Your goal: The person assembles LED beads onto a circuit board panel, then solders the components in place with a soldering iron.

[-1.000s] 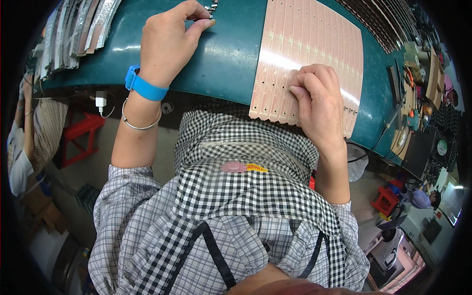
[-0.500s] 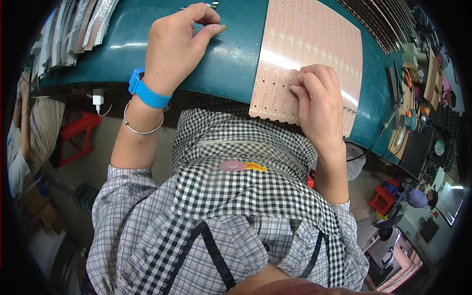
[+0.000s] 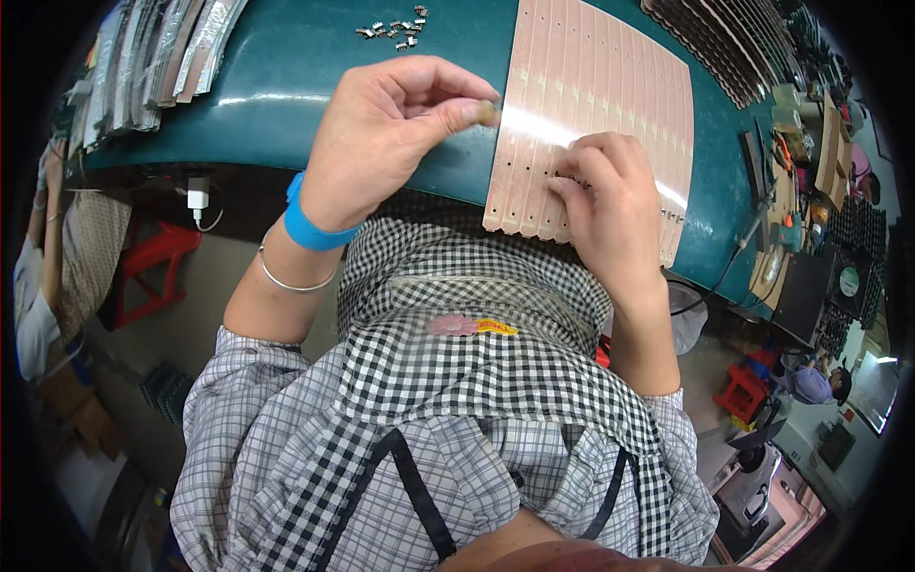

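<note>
A large copper-coloured panel of long scored strips with rows of small holes lies on the green table mat. My left hand, wearing a blue wristband, is closed in a pinch at the panel's left edge; whatever is between the fingertips is too small to make out. Over the panel's near part, my right hand has its thumb and fingers curled together, and what they hold is hidden. A few small silvery parts sit on the panel's near right corner. Several loose small metal components lie on the mat beyond my left hand.
Stacked metal strips stand at the far left. More dark-edged strips are piled at the far right. A tool with a black cable lies at the table's right side. A white charger plug hangs under the table edge.
My left hand has moved right and nearer, from beside the loose components to the panel's left edge, still pinched. My right hand stays over the panel, with only slight finger movement.
</note>
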Demonstrator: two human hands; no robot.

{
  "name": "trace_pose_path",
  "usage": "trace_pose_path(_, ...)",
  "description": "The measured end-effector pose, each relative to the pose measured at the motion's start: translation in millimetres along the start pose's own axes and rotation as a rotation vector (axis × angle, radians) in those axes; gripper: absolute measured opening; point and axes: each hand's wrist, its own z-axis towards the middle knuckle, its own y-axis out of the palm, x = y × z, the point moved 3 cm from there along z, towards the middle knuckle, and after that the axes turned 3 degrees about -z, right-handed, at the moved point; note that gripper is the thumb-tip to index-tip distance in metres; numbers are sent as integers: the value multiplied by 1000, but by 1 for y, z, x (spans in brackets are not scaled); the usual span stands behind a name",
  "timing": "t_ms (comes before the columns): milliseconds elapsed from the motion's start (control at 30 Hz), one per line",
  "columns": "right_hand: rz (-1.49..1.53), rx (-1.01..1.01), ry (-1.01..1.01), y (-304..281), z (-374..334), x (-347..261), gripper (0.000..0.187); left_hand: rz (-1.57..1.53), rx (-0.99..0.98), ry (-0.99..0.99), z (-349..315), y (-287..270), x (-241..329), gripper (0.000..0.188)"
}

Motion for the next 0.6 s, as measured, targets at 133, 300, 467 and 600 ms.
trace_pose_path(133,183,110,1,-16,6,-14,22,-324,-83,-250,-8,12,-2,12)
trace_pose_path(300,449,266,-65,-16,6,-25,23,-535,-109,-368,-21,39,-3,16)
trace_pose_path(467,675,168,102,-13,-1,-18,17,-538,-83,-283,-21,42,-5,23)
trace_pose_path(600,650,113,88,-14,1,-19,14,-358,-102,-243,-19,39,-6,19)
